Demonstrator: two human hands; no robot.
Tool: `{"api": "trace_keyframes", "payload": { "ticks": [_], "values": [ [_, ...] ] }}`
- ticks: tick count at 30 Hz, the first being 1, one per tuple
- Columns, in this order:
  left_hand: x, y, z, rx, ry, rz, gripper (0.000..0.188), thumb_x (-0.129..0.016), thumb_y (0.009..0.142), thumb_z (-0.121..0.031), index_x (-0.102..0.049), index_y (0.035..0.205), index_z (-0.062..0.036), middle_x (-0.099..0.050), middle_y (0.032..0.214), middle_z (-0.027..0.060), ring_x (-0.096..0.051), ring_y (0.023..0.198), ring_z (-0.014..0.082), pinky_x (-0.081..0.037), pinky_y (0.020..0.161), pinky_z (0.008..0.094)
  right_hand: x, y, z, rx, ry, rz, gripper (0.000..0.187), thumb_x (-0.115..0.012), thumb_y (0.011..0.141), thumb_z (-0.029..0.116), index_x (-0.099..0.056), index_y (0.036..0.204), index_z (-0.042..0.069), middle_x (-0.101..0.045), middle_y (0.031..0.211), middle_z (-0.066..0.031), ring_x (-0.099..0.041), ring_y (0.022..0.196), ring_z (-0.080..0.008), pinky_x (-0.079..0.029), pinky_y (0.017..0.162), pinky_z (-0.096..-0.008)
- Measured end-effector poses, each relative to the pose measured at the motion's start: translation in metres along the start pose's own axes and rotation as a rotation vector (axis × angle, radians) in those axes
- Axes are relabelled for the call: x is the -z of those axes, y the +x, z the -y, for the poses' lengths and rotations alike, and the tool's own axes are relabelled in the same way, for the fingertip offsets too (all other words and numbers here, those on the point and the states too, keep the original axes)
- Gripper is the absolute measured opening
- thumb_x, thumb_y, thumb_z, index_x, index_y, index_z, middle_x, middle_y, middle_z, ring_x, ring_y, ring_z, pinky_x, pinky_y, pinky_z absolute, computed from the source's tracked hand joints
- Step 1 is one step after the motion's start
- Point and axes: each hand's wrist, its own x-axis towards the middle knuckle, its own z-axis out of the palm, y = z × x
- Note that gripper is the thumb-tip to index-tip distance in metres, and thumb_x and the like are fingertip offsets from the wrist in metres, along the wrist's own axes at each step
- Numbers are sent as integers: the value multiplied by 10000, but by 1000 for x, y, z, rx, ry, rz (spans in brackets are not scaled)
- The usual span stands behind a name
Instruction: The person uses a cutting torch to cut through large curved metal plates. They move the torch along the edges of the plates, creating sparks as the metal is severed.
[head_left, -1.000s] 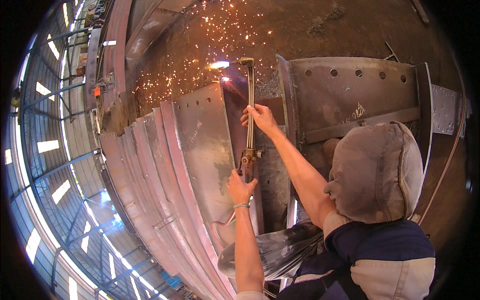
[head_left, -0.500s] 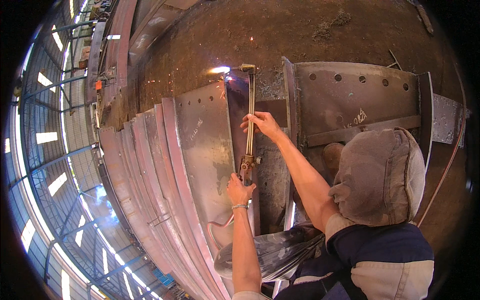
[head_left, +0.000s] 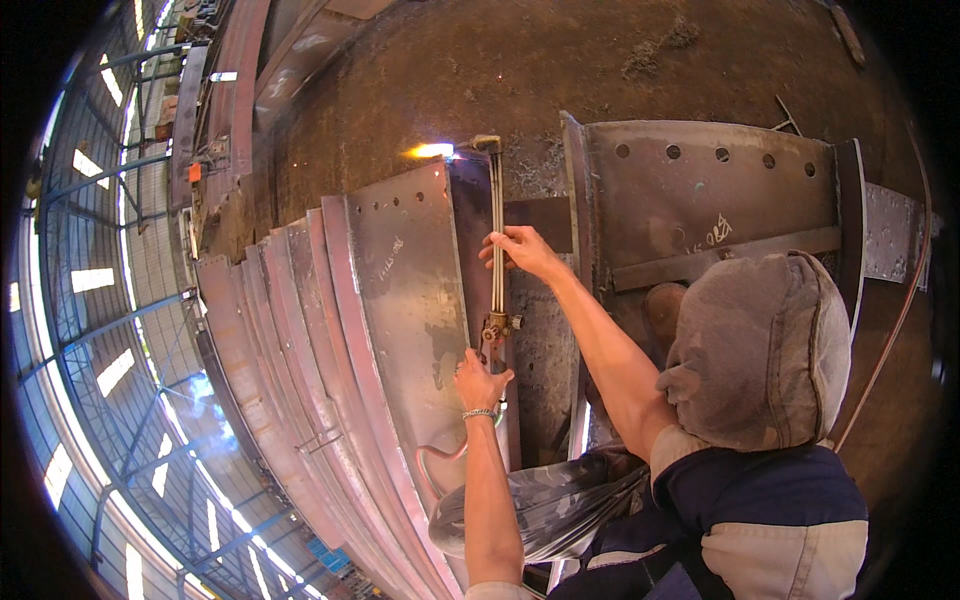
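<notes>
A cutting torch (head_left: 498, 195) with long thin brass tubes points away from me, and its bent head stands at the far end of a steel beam (head_left: 405, 270). A bright flame (head_left: 432, 151) shoots leftward from the head, just past the beam's far edge. My left hand (head_left: 481, 383), with a chain bracelet at the wrist, is closed round the torch handle behind the brass valves (head_left: 497, 325). Farther forward, my right hand (head_left: 522, 248) grips the tubes between thumb and fingers. A hose (head_left: 430, 462) curves below my left hand.
Several long steel profiles (head_left: 290, 330) lie side by side at the left. To the right stands a flanged steel piece (head_left: 720, 180) with a row of holes. Grey-brown cloth (head_left: 755, 350) bulges beside my right arm. A hose (head_left: 900, 330) crosses the floor at the far right.
The spray of sparks at the beam's far edge has nearly gone. The torch head has shifted slightly left and nearer. Both hands keep their hold, the right moving slightly left.
</notes>
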Motion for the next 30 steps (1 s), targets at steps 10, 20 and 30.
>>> {"api": "trace_keyframes", "payload": {
  "ticks": [10, 20, 30],
  "values": [
    [-8, 2, 8, -36, 6, 22, 671, -909, 592, -354, -535, 1043, -29, -709, 963, 155, -642, 997, 366, -464, 879, 489, -2, 2, 0, 4, 7, 40, 365, -498, 1051, 325, -647, 1133, 2, -746, 993, -113, -732, 877, -190, -568, 711, -336],
    [-11, 3, 9, -34, 23, 40, 689, -906, 582, -397, -551, 1035, -17, -715, 936, 179, -667, 956, 370, -494, 840, 466, -3, 5, -5, -10, 24, 55, 354, -490, 1053, 315, -651, 1128, 9, -748, 999, -108, -734, 869, -194, -582, 752, -359],
    [-13, 3, 10, -38, 35, 27, 694, -896, 577, -432, -548, 1019, -26, -724, 956, 158, -678, 945, 353, -474, 870, 452, -2, 5, -5, -40, -12, 18, 350, -489, 1056, 311, -653, 1119, 9, -748, 993, -112, -736, 864, -196, -590, 731, -354]
  ]
}}
